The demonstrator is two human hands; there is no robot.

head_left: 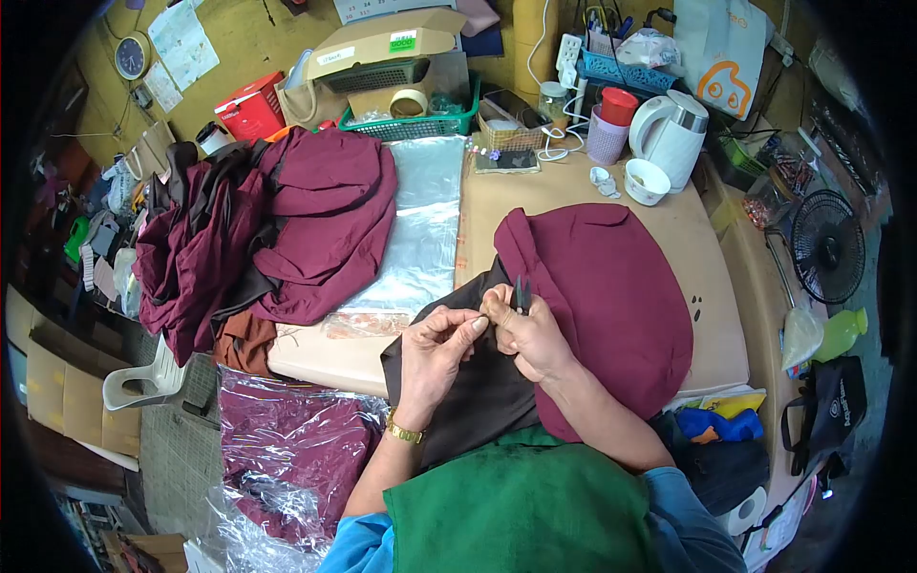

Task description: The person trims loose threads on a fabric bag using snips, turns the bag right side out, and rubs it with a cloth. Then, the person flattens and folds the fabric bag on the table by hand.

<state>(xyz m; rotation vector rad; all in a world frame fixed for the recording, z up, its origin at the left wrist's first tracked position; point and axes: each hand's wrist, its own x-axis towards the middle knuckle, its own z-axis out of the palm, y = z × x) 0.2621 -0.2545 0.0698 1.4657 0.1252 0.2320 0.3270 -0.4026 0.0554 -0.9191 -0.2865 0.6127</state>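
Over the near part of the table lies a maroon fabric piece with a black fabric part spread toward my body. My left hand is above the black fabric, thumb and fingertips pinched together; what lies between them is too small to name. Close beside it on the right, my right hand is closed around small dark snips, whose blades point up and away from me. The fingertips of both hands nearly meet at the edge of the black fabric.
More maroon and black garments are heaped at the left beside clear plastic sheets. A white kettle, a white bowl and a phone stand or lie at the back. Plastic-wrapped maroon fabric is at lower left.
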